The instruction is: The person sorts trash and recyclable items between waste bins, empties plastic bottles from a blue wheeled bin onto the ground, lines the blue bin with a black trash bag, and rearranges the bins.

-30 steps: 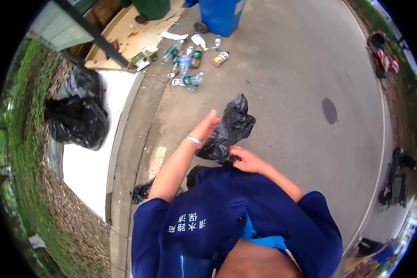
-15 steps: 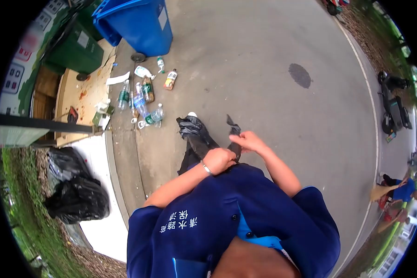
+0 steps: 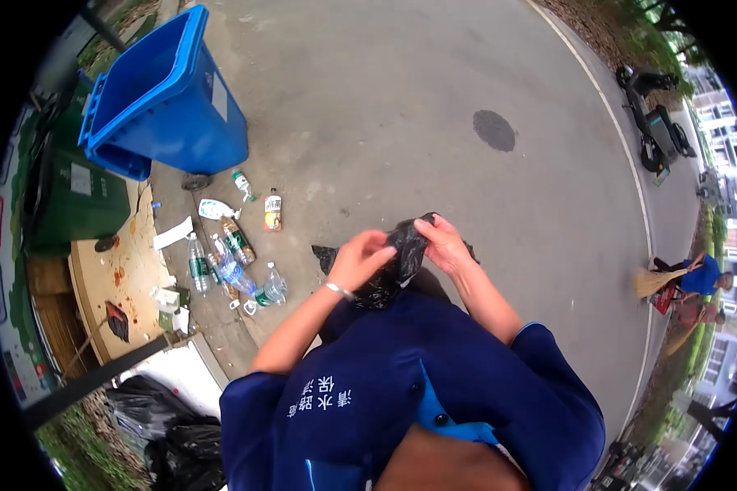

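Note:
A crumpled black plastic bag hangs in front of my body between my hands. My right hand pinches its upper edge between thumb and fingers. Close against the bag's left side is my left hand, wearing a bracelet. Its fingers are bent and slightly blurred, with the thumb apart from them. More black plastic shows below and left of this hand; my shirt hides part of it. On the ground to the left lie several plastic bottles, among them a clear one and a brown-filled one.
A blue wheeled bin stands at the upper left, beside a green bin. Black garbage bags lie at the lower left. To the right are a parked scooter and a person in blue by a broom.
Both hands have risen with the black bag, which is now bunched between them. My left hand's thumb and fingers have come apart. The view has turned, so the bins and bottles appear lower.

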`<state>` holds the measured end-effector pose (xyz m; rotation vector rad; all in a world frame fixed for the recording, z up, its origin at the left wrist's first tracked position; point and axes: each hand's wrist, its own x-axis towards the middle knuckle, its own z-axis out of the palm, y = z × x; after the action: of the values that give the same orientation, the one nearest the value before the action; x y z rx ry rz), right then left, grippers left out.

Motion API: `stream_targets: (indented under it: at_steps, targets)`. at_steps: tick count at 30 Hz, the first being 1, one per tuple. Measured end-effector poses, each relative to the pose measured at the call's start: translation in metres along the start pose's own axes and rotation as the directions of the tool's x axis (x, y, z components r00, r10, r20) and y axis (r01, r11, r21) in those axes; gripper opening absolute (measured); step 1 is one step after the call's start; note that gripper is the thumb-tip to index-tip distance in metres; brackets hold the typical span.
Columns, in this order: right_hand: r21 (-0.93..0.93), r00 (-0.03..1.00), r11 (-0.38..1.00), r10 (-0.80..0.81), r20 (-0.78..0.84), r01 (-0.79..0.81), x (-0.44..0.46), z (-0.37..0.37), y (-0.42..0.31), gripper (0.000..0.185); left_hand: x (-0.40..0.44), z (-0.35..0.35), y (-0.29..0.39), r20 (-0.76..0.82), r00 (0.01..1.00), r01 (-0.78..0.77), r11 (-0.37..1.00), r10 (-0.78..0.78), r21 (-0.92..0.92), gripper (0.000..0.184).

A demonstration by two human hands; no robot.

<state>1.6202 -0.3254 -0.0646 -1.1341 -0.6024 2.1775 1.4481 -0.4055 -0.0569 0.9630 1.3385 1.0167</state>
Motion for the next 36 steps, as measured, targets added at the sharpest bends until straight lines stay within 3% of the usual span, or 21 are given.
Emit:
stream_targets:
  at_steps: [3,4,6,7,9,11,13,14,15,17,18,19,20,22,23,24,25,27,29,33,36]
  targets:
    - [-0.092,0.996,0.995,-0.056,-0.074,0.049,0.011,0.038,-0.016,0.02,0.053,0.001,0.006,0.173,0.984,-0.051,0.998,0.043,0.04,0.023]
    - [-0.105,0.999,0.994,-0.028,0.035,0.032,0.026,0.032,-0.017,0.019,0.069,-0.002,0.001,0.183,0.983,-0.038,0.998,0.029,0.044,0.023]
    - [-0.066,1.0,0.998,0.01,0.027,-0.008,0.05,0.028,-0.034,0.02,0.097,-0.008,0.008,0.255,0.967,0.027,0.994,0.0,-0.104,0.026]
    - [0.07,1.0,0.997,-0.008,-0.002,0.009,0.062,0.025,-0.047,0.025,0.108,-0.023,0.013,0.238,0.939,0.268,0.962,-0.247,-0.061,0.025]
    - [0.112,0.998,0.992,-0.063,0.024,0.06,0.08,0.017,-0.089,0.03,0.131,-0.049,0.005,-0.037,0.915,0.355,0.846,-0.401,-0.398,0.022]
    - [-0.148,0.976,0.986,-0.04,0.215,0.073,0.11,-0.016,-0.131,0.03,0.16,-0.101,-0.023,-0.169,0.946,0.018,0.566,-0.276,-0.824,0.019]
    - [-0.659,0.975,0.737,0.003,0.224,0.15,0.157,-0.073,-0.174,0.027,0.167,-0.163,-0.044,-0.479,0.75,-0.346,0.347,-0.455,-0.871,0.02]
    - [-0.87,0.988,0.471,-0.028,0.15,0.146,0.178,-0.103,-0.19,0.025,0.161,-0.18,-0.024,-0.671,0.48,-0.466,0.483,-0.565,-0.741,0.02]
    - [-0.886,0.982,0.438,-0.17,0.083,0.151,0.2,-0.136,-0.206,0.021,0.147,-0.207,-0.021,-0.733,0.37,-0.423,0.599,-0.571,-0.68,0.021]
    - [-0.907,0.857,0.417,-0.486,-0.174,0.052,0.243,-0.204,-0.242,0.021,0.114,-0.246,0.0,-0.774,0.235,-0.418,0.657,-0.588,-0.627,0.032]
    - [-0.955,0.579,0.165,-0.815,0.009,0.247,0.275,-0.262,-0.246,0.025,0.094,-0.265,0.002,-0.825,0.123,-0.485,0.692,-0.551,-0.535,0.034]
    - [-0.878,0.549,0.443,-0.786,-0.285,0.179,0.282,-0.271,-0.261,0.027,0.07,-0.293,-0.017,-0.82,0.15,-0.524,0.659,-0.553,-0.54,0.034]
    - [-0.86,0.587,0.487,-0.744,-0.318,0.151,0.306,-0.308,-0.259,0.018,0.062,-0.297,-0.018,-0.847,0.146,-0.433,0.737,-0.511,-0.519,0.031]
    - [-0.655,0.823,0.732,-0.248,-0.512,-0.187,0.293,-0.216,-0.277,0.03,0.098,-0.243,0.028,-0.958,-0.03,0.126,0.95,-0.284,-0.285,0.026]
    - [-0.763,0.968,0.626,-0.25,-0.003,0.16,0.319,-0.215,-0.25,0.038,0.119,-0.228,0.025,-0.936,0.225,0.287,0.936,-0.272,-0.203,0.025]
    - [-0.259,0.983,0.96,-0.063,0.173,0.107,0.313,-0.167,-0.244,0.04,0.141,-0.212,0.022,-0.848,0.448,0.413,0.907,-0.281,-0.082,0.026]
    - [0.251,0.933,0.942,0.129,0.336,-0.221,0.306,-0.119,-0.237,0.043,0.17,-0.17,0.051,-0.783,0.604,0.506,0.831,-0.148,0.233,0.036]
    - [0.185,0.761,0.84,0.339,0.554,-0.51,0.297,-0.035,-0.231,0.043,0.238,-0.107,0.081,-0.507,0.764,0.627,0.646,-0.4,0.435,0.066]
    - [-0.03,0.599,0.801,0.471,0.648,-0.597,0.287,0.031,-0.234,0.043,0.282,-0.071,0.038,-0.204,0.976,0.049,0.848,0.07,0.528,0.053]
    - [-0.289,0.497,0.845,0.506,0.705,-0.45,0.303,0.116,-0.274,0.044,0.345,-0.112,0.082,-0.282,0.869,-0.318,0.897,0.405,0.308,0.023]
    - [-0.319,0.725,0.938,0.315,0.612,-0.139,0.35,0.149,-0.309,0.044,0.367,-0.162,0.106,-0.33,0.819,-0.421,0.883,0.469,0.21,0.023]
